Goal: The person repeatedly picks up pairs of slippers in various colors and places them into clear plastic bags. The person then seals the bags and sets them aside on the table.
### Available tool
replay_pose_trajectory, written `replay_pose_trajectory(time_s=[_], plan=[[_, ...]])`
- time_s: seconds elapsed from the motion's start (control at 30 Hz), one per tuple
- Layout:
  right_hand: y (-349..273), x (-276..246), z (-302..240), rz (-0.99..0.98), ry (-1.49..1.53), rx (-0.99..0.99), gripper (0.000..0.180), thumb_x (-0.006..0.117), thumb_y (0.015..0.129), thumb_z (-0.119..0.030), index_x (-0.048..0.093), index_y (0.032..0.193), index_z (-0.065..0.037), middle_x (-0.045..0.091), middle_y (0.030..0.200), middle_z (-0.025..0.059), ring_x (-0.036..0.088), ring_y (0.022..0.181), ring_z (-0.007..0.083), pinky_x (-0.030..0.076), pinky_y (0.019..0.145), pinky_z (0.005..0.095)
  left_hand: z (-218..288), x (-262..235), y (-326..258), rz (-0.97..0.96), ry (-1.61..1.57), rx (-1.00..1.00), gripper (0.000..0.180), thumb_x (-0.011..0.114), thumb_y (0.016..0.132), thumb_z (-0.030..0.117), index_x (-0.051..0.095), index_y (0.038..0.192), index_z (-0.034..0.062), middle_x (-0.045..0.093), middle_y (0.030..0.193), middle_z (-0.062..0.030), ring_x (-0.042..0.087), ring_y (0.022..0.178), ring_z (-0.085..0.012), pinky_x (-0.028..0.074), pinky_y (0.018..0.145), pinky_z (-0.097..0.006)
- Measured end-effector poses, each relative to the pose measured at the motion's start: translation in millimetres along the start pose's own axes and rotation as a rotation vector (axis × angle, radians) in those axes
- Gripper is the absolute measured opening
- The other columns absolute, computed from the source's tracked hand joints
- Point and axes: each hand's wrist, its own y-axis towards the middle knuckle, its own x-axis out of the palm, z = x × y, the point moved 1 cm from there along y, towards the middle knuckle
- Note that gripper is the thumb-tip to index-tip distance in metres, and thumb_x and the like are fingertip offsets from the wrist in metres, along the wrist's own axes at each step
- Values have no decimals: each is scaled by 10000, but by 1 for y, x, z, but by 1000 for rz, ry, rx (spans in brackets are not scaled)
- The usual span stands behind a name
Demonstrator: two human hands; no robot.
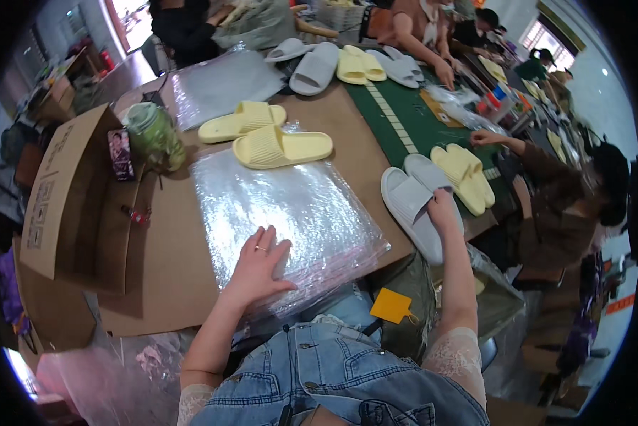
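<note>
My left hand (260,266), a ring on one finger, lies with fingers spread on a stack of clear plastic bags (326,220) at the near side of the table. To the right, my right hand (444,211) is closed on a pair of light grey slippers (406,199), at the opening behind their straps. Its fingertips are partly hidden. A pale yellow slipper (283,148) rests on the far end of the bags, with a second yellow slipper (244,122) just behind it. Right beside the grey pair sit two more yellow slippers (468,177).
An open cardboard box (67,192) and a green-filled jar (152,135) stand at the left. More grey slippers (314,69) and yellow slippers (359,65) line the far side, near a plastic sheet (226,82). A co-worker (567,206) sits at the right; others work beyond.
</note>
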Motion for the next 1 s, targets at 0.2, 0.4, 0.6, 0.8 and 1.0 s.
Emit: replay_pose_trajectory(time_s=[0.2,0.4,0.6,0.8,1.0], plan=[[-65,-21,-80,-104,556,-74,257,548,849,-6,675,1062,61,712,1031,196,667,1004,302,501,862,379,-3,30,-9,178,-33,-1,580,689,873,387,567,1377,128,384,1529,-241,339,1410,-470,276,1166,-564],[-122,-50,-147,-299,950,-93,273,679,897,-58,697,1154,33,719,1145,70,650,1078,167,504,926,315,13,42,13,247,-12,-41,401,650,926,284,631,1295,129,472,1464,-213,427,1349,-445,344,1123,-546],[-151,-72,-166,-469,1039,-36,277,687,903,-73,696,1160,27,717,1152,65,649,1082,162,501,932,313,6,18,15,191,-301,-124,344,714,879,260,696,1183,101,606,1322,-140,533,1249,-373,440,1045,-468],[-171,-63,-157,-514,969,-37,277,684,896,-68,700,1159,18,719,1152,57,646,1077,155,501,927,315,7,16,8,273,-84,-36,425,793,797,318,692,1146,98,615,1269,-130,553,1215,-362,477,1005,-455],[-175,-61,-187,-668,899,-150,297,676,892,-74,687,1179,3,720,1172,74,637,1124,179,483,961,336,6,19,12,364,-154,-146,198,736,841,207,715,1006,98,642,1086,-108,620,1042,-329,531,853,-423]])
